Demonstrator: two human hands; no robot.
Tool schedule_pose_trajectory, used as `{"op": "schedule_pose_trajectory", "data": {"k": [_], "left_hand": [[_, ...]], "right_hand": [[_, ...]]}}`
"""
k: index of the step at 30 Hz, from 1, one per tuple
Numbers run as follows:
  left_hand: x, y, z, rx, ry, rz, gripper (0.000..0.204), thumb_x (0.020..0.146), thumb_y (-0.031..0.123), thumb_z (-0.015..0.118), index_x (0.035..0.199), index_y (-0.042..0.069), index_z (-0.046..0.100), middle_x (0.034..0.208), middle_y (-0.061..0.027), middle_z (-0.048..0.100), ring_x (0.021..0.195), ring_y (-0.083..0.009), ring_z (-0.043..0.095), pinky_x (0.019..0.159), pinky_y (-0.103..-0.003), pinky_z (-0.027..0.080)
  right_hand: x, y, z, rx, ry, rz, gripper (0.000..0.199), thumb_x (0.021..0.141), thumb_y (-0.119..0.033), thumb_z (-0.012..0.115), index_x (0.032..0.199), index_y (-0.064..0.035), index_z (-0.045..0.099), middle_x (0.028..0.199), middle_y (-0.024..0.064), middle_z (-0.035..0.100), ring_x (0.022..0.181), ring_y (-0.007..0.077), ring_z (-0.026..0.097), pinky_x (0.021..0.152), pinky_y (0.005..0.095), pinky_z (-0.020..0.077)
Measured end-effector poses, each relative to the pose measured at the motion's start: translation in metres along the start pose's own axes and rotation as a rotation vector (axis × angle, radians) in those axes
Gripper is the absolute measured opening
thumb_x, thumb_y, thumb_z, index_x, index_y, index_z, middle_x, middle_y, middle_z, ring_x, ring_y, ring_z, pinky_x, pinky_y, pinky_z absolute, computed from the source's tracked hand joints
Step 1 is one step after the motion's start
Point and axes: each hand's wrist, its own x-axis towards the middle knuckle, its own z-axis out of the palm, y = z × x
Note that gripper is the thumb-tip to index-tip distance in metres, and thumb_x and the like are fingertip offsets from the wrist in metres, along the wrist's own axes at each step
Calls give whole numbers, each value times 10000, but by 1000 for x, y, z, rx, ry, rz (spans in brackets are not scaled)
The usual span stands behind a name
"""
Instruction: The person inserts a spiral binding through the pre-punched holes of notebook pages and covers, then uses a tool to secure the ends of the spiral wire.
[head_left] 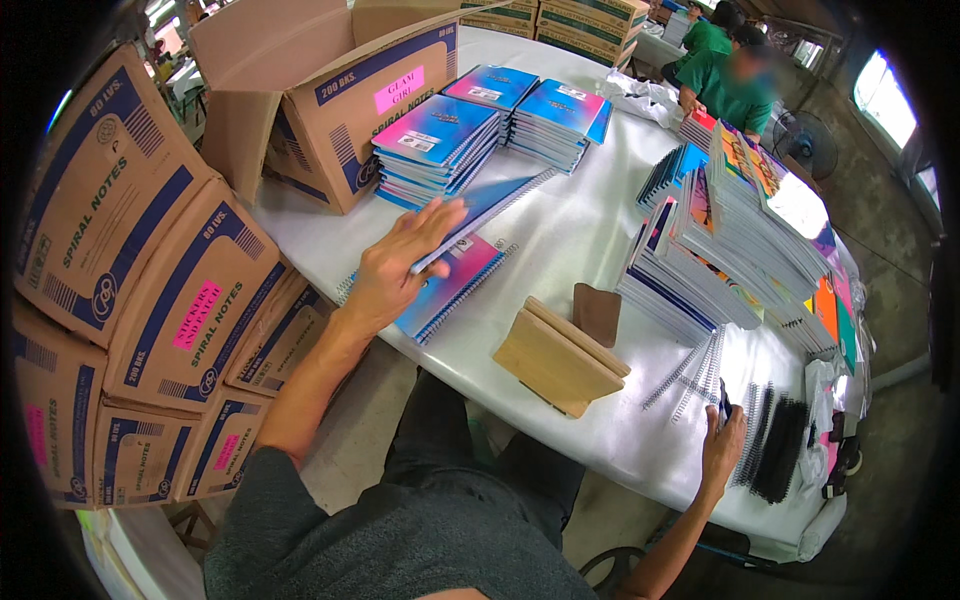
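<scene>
My left hand (395, 265) is closed on the edge of a blue spiral notebook (500, 205), which is tilted up off the table. Beneath it, a pink and blue spiral notebook (455, 295) lies flat near the table's edge. Over on the right, my right hand (722, 445) grips a small dark hand tool (725, 398) whose kind I cannot make out. Next to that hand lie loose silver wire spirals (695, 375) and a bunch of black spirals (782, 450).
Stacked blue notebooks (435, 145) stand by an open cardboard box (360, 110). Closed boxes (195, 300) pile up at the left. Wooden blocks (560, 360) lie mid-table, near stacks of unbound books (740, 230). A person in green (735, 90) sits across the table.
</scene>
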Motion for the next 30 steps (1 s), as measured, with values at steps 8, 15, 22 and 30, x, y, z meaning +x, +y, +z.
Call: {"op": "schedule_pose_trajectory", "data": {"k": [8, 15, 22, 30], "left_hand": [[-111, -69, 11, 268, -616, 27, 661, 803, 375, 703, 1421, 285, 485, 1505, 71, 423, 1448, -268, 284, 1133, -598, 239], [-100, -62, 16, 276, -663, 26, 666, 798, 464, 691, 1409, 283, 497, 1504, 56, 424, 1440, -283, 294, 1123, -612, 240], [-93, -62, 16, 306, -736, 2, 712, 782, 524, 694, 1417, 279, 487, 1504, 19, 423, 1442, -311, 275, 1117, -624, 238], [-70, -67, 8, 3, -541, -146, 742, 798, 476, 718, 1440, 192, 477, 1531, -72, 394, 1472, -368, 197, 1155, -581, 155]], "right_hand": [[0, 55, 67, -123, 180, 26, 519, 913, -389, 631, 1188, 32, 506, 1118, 217, 568, 1095, 402, 518, 863, 508, 425], [1, 58, 70, 2, 290, 151, 554, 916, -416, 621, 1238, 23, 519, 1175, 199, 558, 1131, 379, 514, 910, 527, 410], [-2, 68, 77, -175, 276, 204, 546, 938, -447, 580, 1249, 0, 538, 1217, 186, 566, 1124, 376, 532, 903, 520, 433], [75, 51, -13, 497, 680, 73, 267, 994, -197, 558, 1071, 57, 589, 1023, 158, 581, 969, 258, 586, 871, 346, 468]]}}
